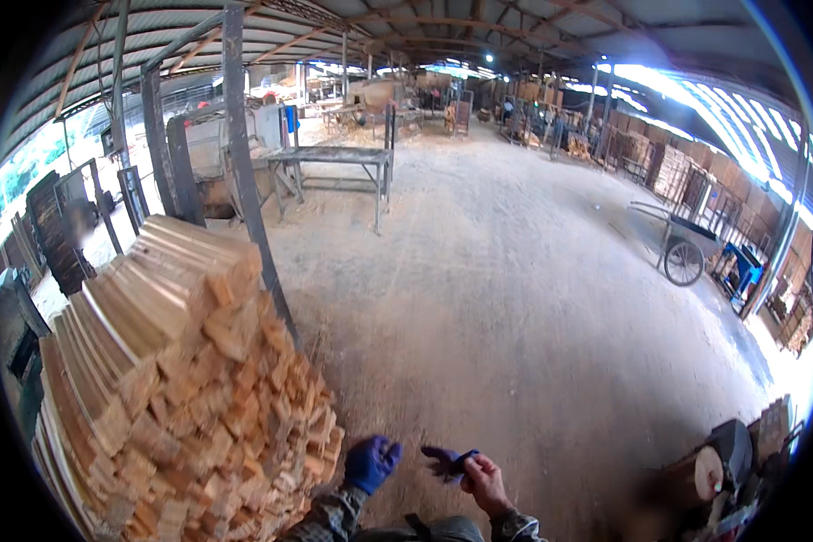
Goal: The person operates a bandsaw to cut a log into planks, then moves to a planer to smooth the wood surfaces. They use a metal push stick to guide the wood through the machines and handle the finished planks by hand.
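Observation:
My left hand wears a blue-purple work glove, its fingers curled in and nothing visible in them. It is just right of a stack of sawn wood strips, whose cut ends face me. Bare, my right hand pinches a dark purple glove by one end. The rest of that glove points left toward my left hand, with a small gap between them. Both hands are low in front of my body, above the dusty floor.
Upright metal posts rise behind the wood stack. Farther off stands a metal-framed table. A wheeled cart is at the right, beside a blue metal piece. A round log lies at the lower right among dark machine parts.

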